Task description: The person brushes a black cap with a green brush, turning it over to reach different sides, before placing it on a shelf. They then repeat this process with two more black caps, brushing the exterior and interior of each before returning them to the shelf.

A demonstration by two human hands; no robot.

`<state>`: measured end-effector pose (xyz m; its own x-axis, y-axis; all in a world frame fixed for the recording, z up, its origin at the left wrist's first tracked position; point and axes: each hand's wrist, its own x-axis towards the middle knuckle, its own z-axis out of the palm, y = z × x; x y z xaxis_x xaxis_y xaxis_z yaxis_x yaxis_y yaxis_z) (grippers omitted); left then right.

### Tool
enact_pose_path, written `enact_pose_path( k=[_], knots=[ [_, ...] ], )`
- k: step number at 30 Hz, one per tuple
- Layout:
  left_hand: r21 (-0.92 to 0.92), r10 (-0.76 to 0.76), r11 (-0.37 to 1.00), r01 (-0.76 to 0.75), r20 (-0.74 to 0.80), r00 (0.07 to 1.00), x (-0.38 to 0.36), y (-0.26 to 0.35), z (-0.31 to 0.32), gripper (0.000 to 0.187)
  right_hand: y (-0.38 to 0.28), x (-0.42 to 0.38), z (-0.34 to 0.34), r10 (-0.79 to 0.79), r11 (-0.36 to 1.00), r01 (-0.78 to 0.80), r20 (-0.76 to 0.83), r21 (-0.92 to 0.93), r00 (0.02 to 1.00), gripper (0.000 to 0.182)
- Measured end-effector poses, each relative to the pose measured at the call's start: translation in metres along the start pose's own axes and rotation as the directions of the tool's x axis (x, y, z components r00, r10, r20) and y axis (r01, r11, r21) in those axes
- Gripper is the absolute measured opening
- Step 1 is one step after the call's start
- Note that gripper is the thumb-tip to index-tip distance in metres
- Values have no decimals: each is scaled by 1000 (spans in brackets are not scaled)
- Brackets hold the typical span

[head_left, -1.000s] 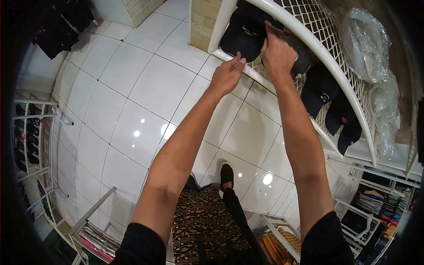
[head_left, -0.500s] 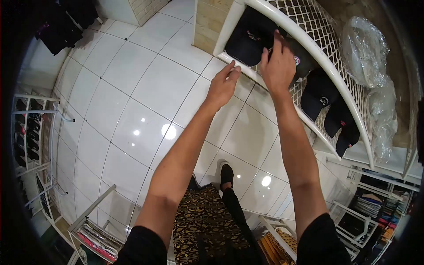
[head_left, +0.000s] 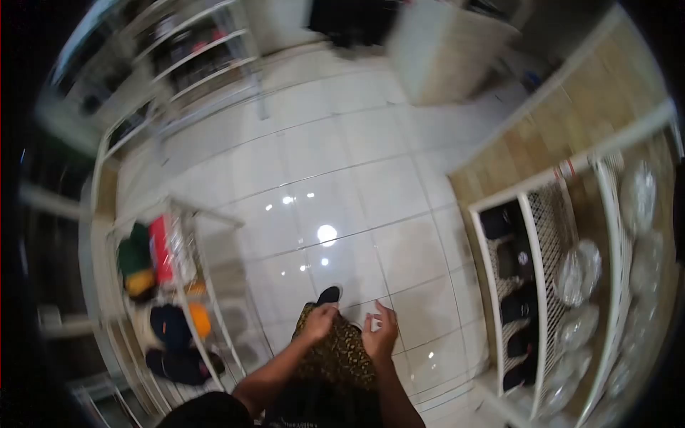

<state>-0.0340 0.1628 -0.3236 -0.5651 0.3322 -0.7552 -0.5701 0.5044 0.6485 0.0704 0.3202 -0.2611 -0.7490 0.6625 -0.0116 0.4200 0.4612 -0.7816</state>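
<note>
My left hand (head_left: 320, 322) is in front of my body, above the brown-and-black patterned cloth (head_left: 335, 360) I wear. Its fingers are loosely bent and a little blurred, with nothing seen in them. To its right, my right hand (head_left: 380, 329) is raised with thumb and fingers apart, holding nothing. Neither hand touches the shelves. Black caps (head_left: 519, 303) stand in a column on the white mesh rack (head_left: 536, 285) at my right, well away from my right hand.
Clear plastic-wrapped bundles (head_left: 579, 272) line the right rack. At left, a white rack (head_left: 221, 299) bears caps (head_left: 171, 324) and a red packet (head_left: 161, 250). Shelves (head_left: 207, 50) stand at the back left, a pale counter (head_left: 449, 57) at the back right. White tiles (head_left: 335, 185) cover the floor.
Both hands have come away from the cap rack and drawn back close to my body. My view has turned left, so the rack now stands farther off at the right.
</note>
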Motion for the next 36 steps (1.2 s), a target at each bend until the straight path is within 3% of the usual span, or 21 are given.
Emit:
enact_pose_path(
  k=[1,3,4,5,8,12,15,17,18,19,21,22,26,28,29,31,36],
  knots=[
    [136,-57,989,65,-60,997,-34,-19,-17,50,-23,-14,-3,-18,997,9,121,81,992,36],
    [38,95,995,-87,-351,931,-91,-50,-46,50,-62,-32,-15,-183,977,137,309,166,933,34],
    [-73,42,994,-80,-422,906,-115,-63,-57,50,-78,-41,-19,-281,951,197,406,237,870,32],
    [-185,-7,978,-94,-483,876,-139,-75,-70,49,-93,-50,-23,-261,954,138,510,267,820,29],
    [-330,-40,924,-196,-591,805,-219,-101,-92,51,-119,-69,-33,-374,927,266,656,263,656,26],
    [-456,-111,811,-367,-735,669,-298,-124,-103,48,-152,-78,-8,-466,877,389,703,284,537,24],
    [-421,-151,826,-375,-806,572,-324,-173,-116,45,-188,-101,34,-540,815,483,723,321,430,25],
    [-378,-186,866,-329,-852,489,-335,-207,-131,42,-220,-130,53,-492,836,447,797,319,351,25],
    [-364,-174,813,-454,-897,408,-338,-215,-137,39,-237,-143,69,-463,853,406,835,328,298,26],
    [-379,-196,805,-457,-896,399,-337,-230,-149,39,-249,-158,86,-460,849,415,844,327,275,26],
    [-334,-235,888,-316,-921,311,-336,-264,-177,37,-269,-193,119,-400,870,386,896,306,190,26],
    [-297,-230,929,-219,-931,285,-356,-251,-192,37,-271,-208,142,-474,805,473,868,358,150,26],
    [-331,-290,940,-78,-902,320,-344,-289,-253,38,-279,-268,220,-459,823,430,880,372,117,26],
    [-180,-214,968,174,-955,203,-337,-301,-272,46,-283,-290,251,-458,831,395,885,392,84,27],
    [-181,-216,968,172,-952,218,-332,-307,-282,46,-287,-298,263,-447,836,397,890,379,93,27],
    [-120,-186,944,308,-963,194,-319,-321,-291,60,-294,-308,277,-288,877,414,956,245,45,28],
    [-138,-216,942,306,-947,236,-309,-316,-294,58,-290,-313,288,-204,898,413,975,153,83,31]
  ],
)
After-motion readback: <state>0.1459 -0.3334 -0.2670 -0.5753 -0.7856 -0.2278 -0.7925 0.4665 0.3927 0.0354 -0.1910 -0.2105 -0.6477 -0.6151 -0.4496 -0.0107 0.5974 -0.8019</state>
